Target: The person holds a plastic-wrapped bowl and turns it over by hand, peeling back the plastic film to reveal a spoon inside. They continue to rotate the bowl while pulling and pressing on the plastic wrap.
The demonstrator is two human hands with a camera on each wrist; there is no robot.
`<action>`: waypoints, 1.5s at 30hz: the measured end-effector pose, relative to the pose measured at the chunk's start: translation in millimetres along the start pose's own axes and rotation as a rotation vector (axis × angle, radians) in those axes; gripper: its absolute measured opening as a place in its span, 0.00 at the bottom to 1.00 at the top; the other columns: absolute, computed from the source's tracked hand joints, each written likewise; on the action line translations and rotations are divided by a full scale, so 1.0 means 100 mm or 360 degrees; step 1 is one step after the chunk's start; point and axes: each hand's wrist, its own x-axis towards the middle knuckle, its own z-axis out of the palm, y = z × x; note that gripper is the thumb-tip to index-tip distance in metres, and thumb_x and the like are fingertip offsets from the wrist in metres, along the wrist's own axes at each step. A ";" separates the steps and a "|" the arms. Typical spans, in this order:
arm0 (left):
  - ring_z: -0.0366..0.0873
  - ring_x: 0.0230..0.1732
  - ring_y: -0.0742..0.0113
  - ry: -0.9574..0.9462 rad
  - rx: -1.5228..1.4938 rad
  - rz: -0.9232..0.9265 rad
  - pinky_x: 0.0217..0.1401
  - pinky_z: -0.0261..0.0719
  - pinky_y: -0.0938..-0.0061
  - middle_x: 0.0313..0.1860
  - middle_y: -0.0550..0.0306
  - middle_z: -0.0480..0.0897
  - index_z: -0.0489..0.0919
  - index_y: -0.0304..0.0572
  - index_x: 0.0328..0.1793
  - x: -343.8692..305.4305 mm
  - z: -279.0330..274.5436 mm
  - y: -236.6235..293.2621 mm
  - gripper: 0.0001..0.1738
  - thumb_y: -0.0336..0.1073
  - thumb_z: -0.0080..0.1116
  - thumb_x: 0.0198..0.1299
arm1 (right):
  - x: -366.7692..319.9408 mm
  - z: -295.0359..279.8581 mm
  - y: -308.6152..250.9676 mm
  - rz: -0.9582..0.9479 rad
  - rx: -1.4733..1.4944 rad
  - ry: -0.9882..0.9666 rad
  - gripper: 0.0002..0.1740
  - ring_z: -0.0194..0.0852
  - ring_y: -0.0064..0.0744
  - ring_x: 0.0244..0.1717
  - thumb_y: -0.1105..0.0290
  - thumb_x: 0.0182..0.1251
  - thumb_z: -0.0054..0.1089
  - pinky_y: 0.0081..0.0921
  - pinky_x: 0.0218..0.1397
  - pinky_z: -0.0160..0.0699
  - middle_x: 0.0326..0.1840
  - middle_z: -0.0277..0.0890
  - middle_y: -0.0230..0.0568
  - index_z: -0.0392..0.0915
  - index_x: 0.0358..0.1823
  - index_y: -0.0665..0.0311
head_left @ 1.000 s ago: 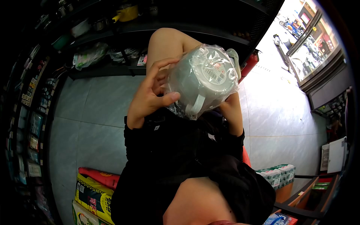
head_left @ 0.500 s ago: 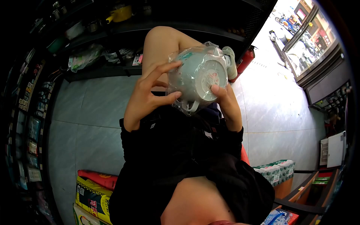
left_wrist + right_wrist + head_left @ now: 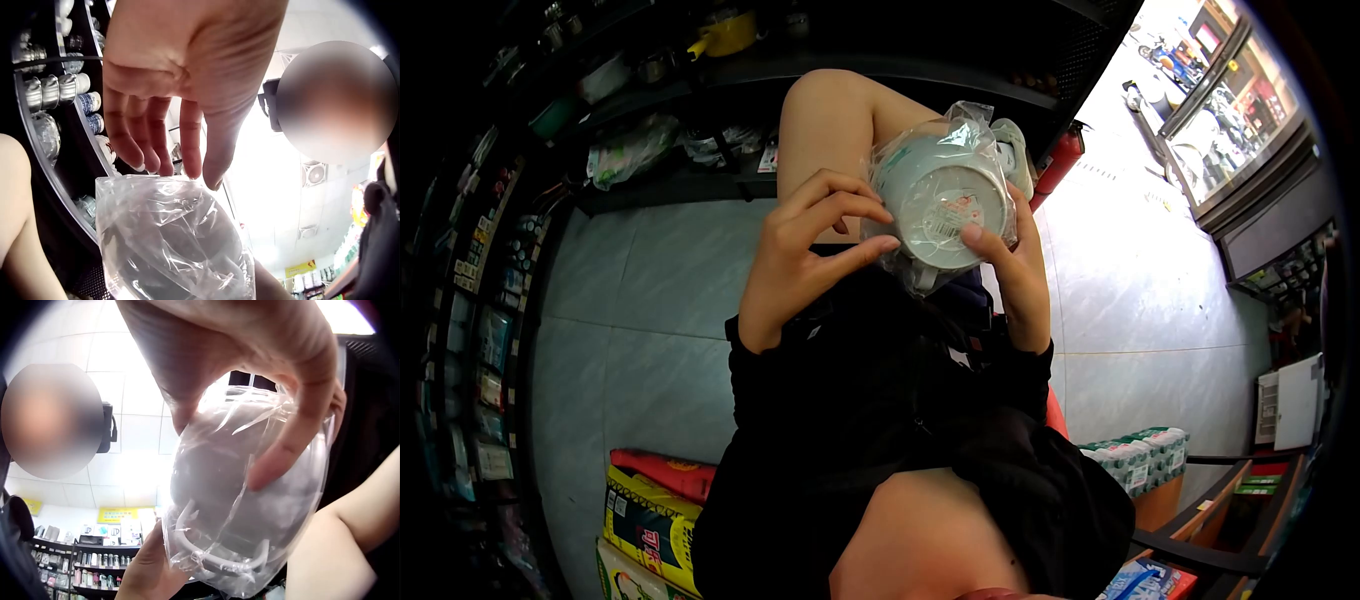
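My left hand (image 3: 800, 262) pinches the bagged mug (image 3: 940, 200), right hand (image 3: 1022, 275) cups it; probably fragile, slippery wrap, so grip its body

The left hand (image 3: 187, 69) hangs over a wrapped cup (image 3: 172, 244), palm toward the camera; its fingers (image 3: 190, 150) point down, slightly curved, the tips meeting the crinkled top edge of the clear plastic; the cup shows grey and rounded through the wrap; to the left of the cup stand dark shelves (image 3: 62, 87) of mugs and jars; low beside it on the same side lies a bare leg (image 3: 15, 219); above and to the right of the cup a bright ceiling (image 3: 281, 206) glares.
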 end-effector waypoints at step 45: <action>0.75 0.32 0.77 0.0044 -0.0074 0.0027 0.25 0.70 0.84 0.42 0.61 0.77 0.80 0.38 0.35 0.00 0.14 0.01 0.07 0.23 0.66 0.50 | -0.03 0.03 -0.06 -0.0370 -0.0252 0.0159 0.46 0.67 0.38 0.61 0.71 0.48 0.74 0.30 0.63 0.70 0.62 0.64 0.51 0.55 0.67 0.70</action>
